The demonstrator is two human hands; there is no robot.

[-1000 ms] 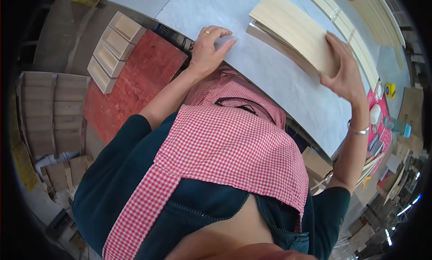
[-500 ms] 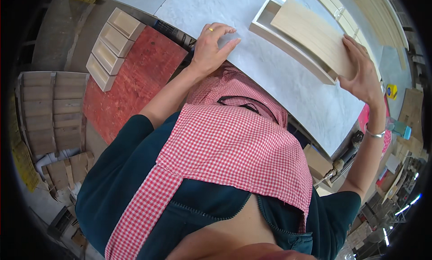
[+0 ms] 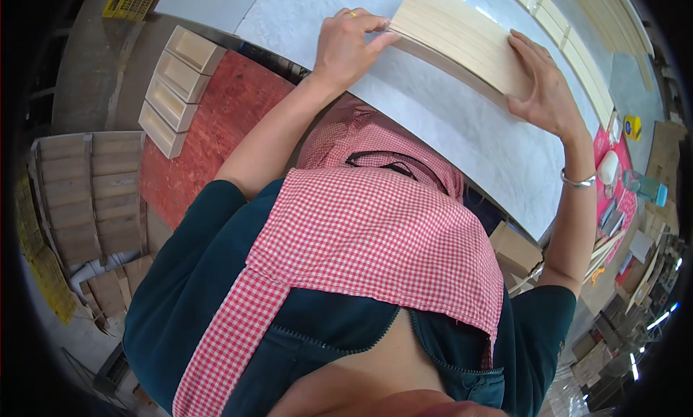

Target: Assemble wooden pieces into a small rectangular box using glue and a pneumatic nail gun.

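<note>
A pale wooden panel (image 3: 458,38) lies over the top of a long, narrow wooden box (image 3: 446,62), whose front wall shows below the panel's near edge. At the left end, my left hand (image 3: 346,47) pinches the corner of the panel and box between thumb and fingers. My right hand (image 3: 545,92) spans the right end, with its thumb at the near corner and its fingers along the far side. The panel hides the inside of the box.
Box and panel rest on a white marbled tabletop (image 3: 498,157). Several small open wooden boxes (image 3: 173,89) stand in a row on a red board (image 3: 224,121) at the left. Long wooden strips (image 3: 570,45) lie beyond my right hand. A blue-capped container (image 3: 646,188) stands far right.
The panel has shifted left and now covers the box opening. My left hand has moved from empty air to the left end; my right hand has moved left with the panel.
</note>
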